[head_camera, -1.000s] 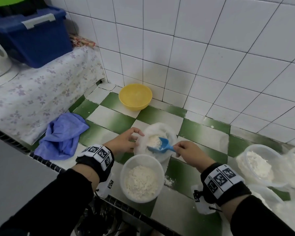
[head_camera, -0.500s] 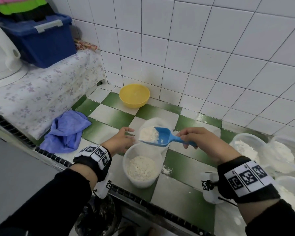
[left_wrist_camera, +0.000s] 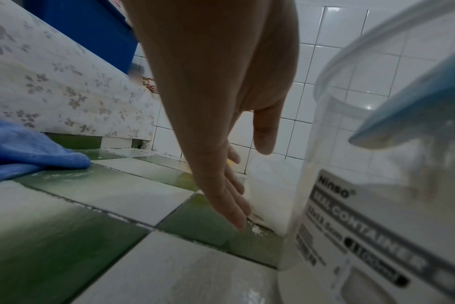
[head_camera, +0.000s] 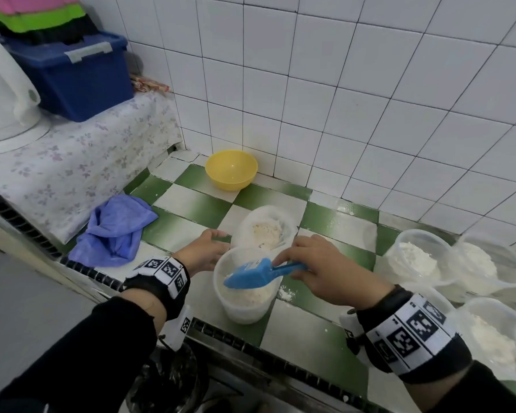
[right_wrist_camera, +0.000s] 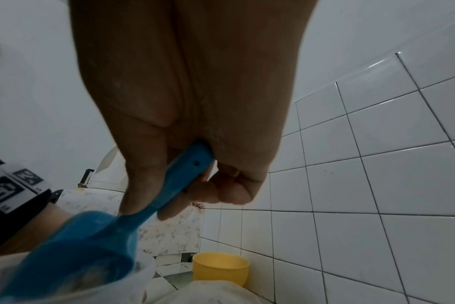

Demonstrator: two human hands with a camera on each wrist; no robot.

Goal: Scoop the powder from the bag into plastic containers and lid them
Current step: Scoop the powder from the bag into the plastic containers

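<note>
My right hand (head_camera: 298,263) grips the handle of a blue scoop (head_camera: 251,274), whose bowl is turned over above the clear plastic container (head_camera: 245,308) partly filled with white powder. In the right wrist view the fingers curl round the scoop handle (right_wrist_camera: 179,181). The clear bag (head_camera: 265,229) of powder stands open just behind the container. My left hand (head_camera: 212,248) is beside the container and the bag, fingers straight and holding nothing; in the left wrist view the fingertips (left_wrist_camera: 237,214) reach down by the bag's foot (left_wrist_camera: 270,191), next to the labelled container (left_wrist_camera: 377,205).
Several powder-filled containers (head_camera: 414,257) stand unlidded at the right. A yellow bowl (head_camera: 231,169) sits by the tiled wall, and a blue cloth (head_camera: 113,231) lies at the left. A raised cloth-covered ledge carries a blue bin (head_camera: 72,76). The counter edge (head_camera: 251,350) runs close in front.
The right hand lifted the loaded scoop out of the bag, carried it toward me over the container and turned it over. The left hand let go of the bag's rim and opened beside it.
</note>
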